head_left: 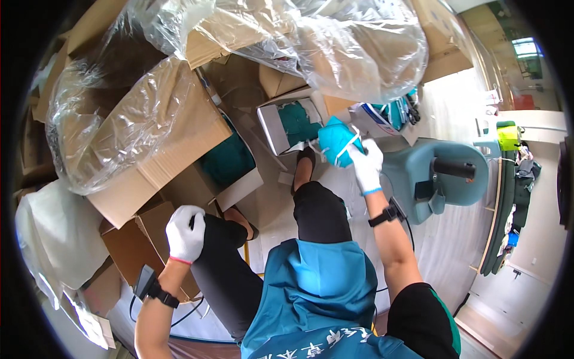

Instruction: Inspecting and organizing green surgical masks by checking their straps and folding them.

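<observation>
My right hand [367,166], in a white glove with a blue cuff, grips a teal cup-shaped face mask [338,141] by its edge. White straps hang from the mask. It is held just right of a small white box [273,133] containing teal pieces [296,122]. My left hand [184,233], in a white glove with a red cuff, rests by my left knee. Its fingers curl into a loose fist, and I see nothing in them. Near it stands an open carton, beside a box with more teal pieces [226,157].
Large cardboard cartons [156,152] draped in clear plastic film [359,51] fill the left and far side. A blue-grey plastic seat [460,179] with a dark bar stands at right. Beyond the right hand lies a box of packets [382,116]. White sheeting [60,221] hangs at left.
</observation>
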A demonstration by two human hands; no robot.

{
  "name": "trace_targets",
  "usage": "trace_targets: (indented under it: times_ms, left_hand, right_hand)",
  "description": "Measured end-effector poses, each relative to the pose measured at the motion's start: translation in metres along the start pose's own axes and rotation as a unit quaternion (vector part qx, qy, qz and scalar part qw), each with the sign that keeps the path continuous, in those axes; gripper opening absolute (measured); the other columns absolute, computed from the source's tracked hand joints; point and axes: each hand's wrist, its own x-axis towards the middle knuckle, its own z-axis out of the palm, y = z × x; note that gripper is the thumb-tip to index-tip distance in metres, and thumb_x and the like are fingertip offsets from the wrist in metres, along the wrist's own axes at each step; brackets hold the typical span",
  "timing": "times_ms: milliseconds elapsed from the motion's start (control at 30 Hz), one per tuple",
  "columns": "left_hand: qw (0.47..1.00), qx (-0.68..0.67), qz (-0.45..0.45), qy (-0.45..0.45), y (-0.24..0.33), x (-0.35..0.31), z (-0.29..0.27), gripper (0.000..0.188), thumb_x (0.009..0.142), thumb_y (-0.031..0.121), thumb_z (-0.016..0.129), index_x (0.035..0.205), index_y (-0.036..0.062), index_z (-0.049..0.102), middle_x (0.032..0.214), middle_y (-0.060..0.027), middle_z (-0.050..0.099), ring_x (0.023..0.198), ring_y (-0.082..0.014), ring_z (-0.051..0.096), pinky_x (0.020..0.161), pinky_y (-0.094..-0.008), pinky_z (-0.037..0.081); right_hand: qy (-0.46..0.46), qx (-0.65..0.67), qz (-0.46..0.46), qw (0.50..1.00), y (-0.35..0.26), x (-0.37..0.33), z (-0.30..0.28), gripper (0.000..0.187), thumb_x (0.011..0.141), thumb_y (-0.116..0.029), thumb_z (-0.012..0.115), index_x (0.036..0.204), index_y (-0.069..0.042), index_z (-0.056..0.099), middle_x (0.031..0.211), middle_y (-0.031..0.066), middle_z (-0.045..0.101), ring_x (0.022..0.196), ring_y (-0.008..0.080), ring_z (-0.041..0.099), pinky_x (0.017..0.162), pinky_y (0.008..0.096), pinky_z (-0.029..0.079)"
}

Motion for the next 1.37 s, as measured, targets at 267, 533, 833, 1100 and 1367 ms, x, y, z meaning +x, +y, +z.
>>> trace_targets:
  times_ms: [267, 533, 833, 1100, 1367]
  left_hand:
    - [0.980, 0.080, 0.105, 0.146, 0.053, -0.018, 0.010, 0.046, 0.078, 0.024, 0.073, 0.118, 0.0058, 0.063, 0.118, -0.0157, 0.063, 0.115, -0.0335, 0.056, 0.102, -0.0423, 0.041]
    - [0.838, -0.508, -0.010, -0.198, 0.158, -0.035, 0.018, 0.031, 0.101, 0.025, 0.052, 0.119, 0.0003, 0.060, 0.106, -0.0041, 0.065, 0.096, -0.0109, 0.061, 0.086, -0.0261, 0.050]
    - [0.891, 0.103, 0.276, 0.345, 0.162, -0.070, -0.053, 0.013, 0.080, 0.006, 0.072, 0.093, 0.0066, 0.072, 0.088, -0.0079, 0.067, 0.085, -0.0261, 0.061, 0.082, -0.0352, 0.046]
    - [0.949, -0.038, 0.165, 0.265, 0.132, -0.095, -0.043, 0.012, 0.088, 0.010, 0.067, 0.096, 0.0010, 0.070, 0.084, -0.0111, 0.064, 0.077, -0.0251, 0.059, 0.074, -0.0323, 0.047]
    - [0.942, -0.061, 0.123, 0.307, 0.136, -0.119, -0.050, 0.014, 0.095, 0.011, 0.062, 0.090, -0.0019, 0.064, 0.079, -0.0027, 0.054, 0.068, -0.0095, 0.048, 0.062, -0.0242, 0.042]
  right_hand:
    - [-0.113, 0.274, -0.044, 0.954, -0.145, -0.084, -0.079, 0.016, 0.081, -0.007, 0.073, 0.091, -0.002, 0.062, 0.090, 0.0029, 0.063, 0.084, 0.0100, 0.056, 0.076, 0.0282, 0.048]
    - [-0.205, 0.210, -0.149, 0.944, -0.201, -0.143, -0.125, 0.023, 0.078, -0.007, 0.074, 0.098, 0.001, 0.067, 0.097, 0.0093, 0.068, 0.086, 0.0128, 0.061, 0.075, 0.0283, 0.051]
    - [-0.179, -0.170, -0.398, 0.884, -0.164, -0.152, -0.183, 0.015, 0.076, -0.005, 0.066, 0.091, -0.006, 0.065, 0.106, 0.0114, 0.068, 0.092, 0.0284, 0.066, 0.082, 0.0377, 0.053]
    - [-0.133, -0.214, -0.394, 0.884, -0.181, -0.166, -0.220, 0.036, 0.077, -0.003, 0.056, 0.111, -0.011, 0.064, 0.114, 0.0090, 0.065, 0.098, 0.0281, 0.065, 0.083, 0.0389, 0.053]
    - [-0.035, -0.139, -0.310, 0.940, -0.192, -0.168, -0.252, 0.043, 0.085, -0.018, 0.067, 0.126, -0.011, 0.059, 0.118, 0.0177, 0.065, 0.103, 0.0286, 0.066, 0.087, 0.0344, 0.053]
